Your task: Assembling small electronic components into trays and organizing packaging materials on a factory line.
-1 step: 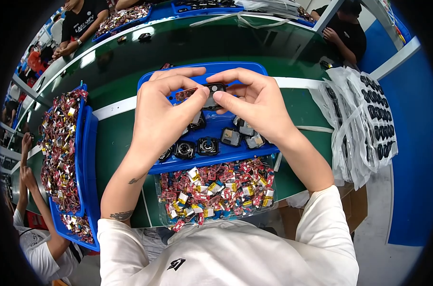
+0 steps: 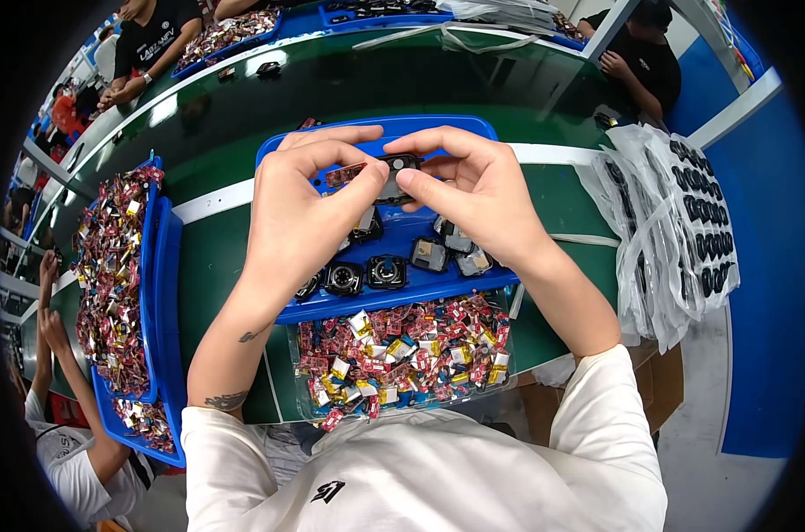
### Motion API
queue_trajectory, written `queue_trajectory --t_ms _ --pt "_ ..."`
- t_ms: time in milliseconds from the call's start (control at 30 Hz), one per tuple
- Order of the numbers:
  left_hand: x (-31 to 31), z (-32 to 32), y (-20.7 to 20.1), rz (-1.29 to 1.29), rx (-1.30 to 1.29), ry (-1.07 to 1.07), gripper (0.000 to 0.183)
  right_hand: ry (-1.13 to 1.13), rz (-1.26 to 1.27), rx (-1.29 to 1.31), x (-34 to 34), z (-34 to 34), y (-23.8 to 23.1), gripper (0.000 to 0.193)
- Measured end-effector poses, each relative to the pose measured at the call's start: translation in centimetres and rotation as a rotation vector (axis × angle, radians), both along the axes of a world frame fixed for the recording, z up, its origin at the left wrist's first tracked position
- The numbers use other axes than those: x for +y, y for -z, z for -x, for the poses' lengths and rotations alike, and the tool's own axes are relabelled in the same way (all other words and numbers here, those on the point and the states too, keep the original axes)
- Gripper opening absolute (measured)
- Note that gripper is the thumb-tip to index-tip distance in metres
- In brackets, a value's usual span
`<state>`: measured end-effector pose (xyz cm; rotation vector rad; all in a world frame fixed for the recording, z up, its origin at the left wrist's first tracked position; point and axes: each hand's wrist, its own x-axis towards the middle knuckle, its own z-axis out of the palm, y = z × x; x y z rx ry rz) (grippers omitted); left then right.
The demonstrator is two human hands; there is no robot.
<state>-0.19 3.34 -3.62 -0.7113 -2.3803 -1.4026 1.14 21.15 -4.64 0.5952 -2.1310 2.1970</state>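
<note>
Near the upper centre of the frame, the left hand [image 2: 307, 188] and right hand [image 2: 475, 184] are grasping a black casing [image 2: 410, 162] with their fingertips above a blue tray [image 2: 394, 301], a small red circuit board [image 2: 343, 176] showing beside the left thumb.

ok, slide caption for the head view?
Left hand and right hand hold a dark case over a blue tray, with small parts piled nearby.
</note>
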Motion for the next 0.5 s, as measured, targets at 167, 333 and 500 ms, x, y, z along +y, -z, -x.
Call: queue_trajectory --t_ms 167,333,500 --pt "0.18 -0.18 -0.05 -0.037 -0.028 -0.029 0.013 0.025 -0.016 -0.018 -0.10 -0.16 -0.08 0.020" --pt "0.47 -0.46 -0.07 -0.025 0.027 -0.031 0.013 0.087 -0.001 0.031 0.00 -0.07 0.08 0.017" --pt "0.29 -0.85 -0.35 -0.023 0.177 -0.059 0.012 0.150 -0.012 0.081 0.75 0.27 -0.32 0.015"
